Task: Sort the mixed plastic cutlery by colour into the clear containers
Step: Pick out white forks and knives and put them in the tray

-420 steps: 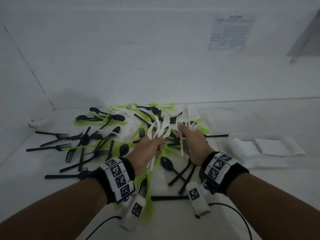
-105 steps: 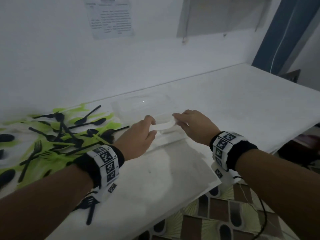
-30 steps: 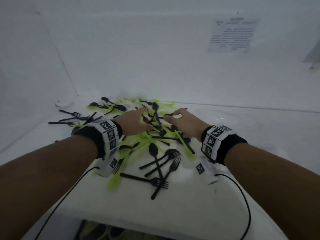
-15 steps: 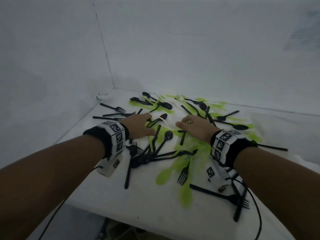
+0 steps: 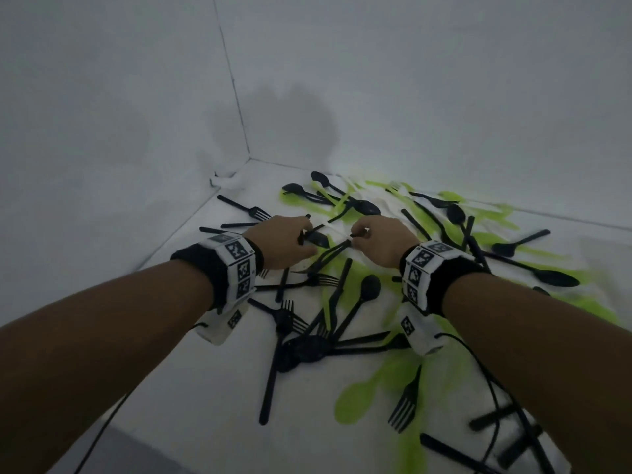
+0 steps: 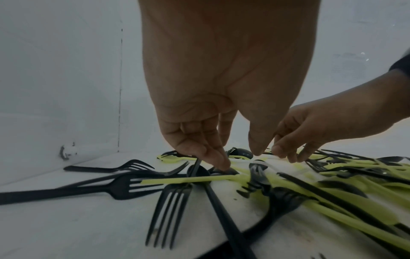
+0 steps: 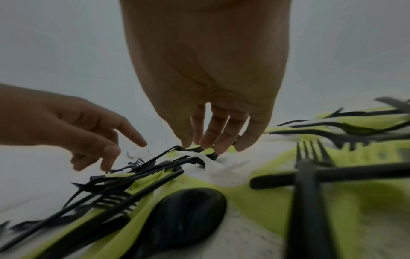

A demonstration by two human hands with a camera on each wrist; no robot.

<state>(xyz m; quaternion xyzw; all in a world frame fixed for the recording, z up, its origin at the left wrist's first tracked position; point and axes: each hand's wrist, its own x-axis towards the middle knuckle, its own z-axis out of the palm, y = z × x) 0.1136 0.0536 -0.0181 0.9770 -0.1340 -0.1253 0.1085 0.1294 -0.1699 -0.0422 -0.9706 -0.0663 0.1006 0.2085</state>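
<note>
Far in the pile, the right hand (image 5: 379, 242) pinches a white fork (image 7: 218, 169) while the left hand (image 5: 282, 242) pokes, fingers loose; light, stiff, slippery, best lifted by its handle.

Bare forearms, each with a black wristband (image 5: 201, 265) wrapped in white panels printed with black square markers; a white tagged camera block (image 5: 222, 325) hangs under each wrist, trailing a thin black cable (image 5: 102, 429).
</note>
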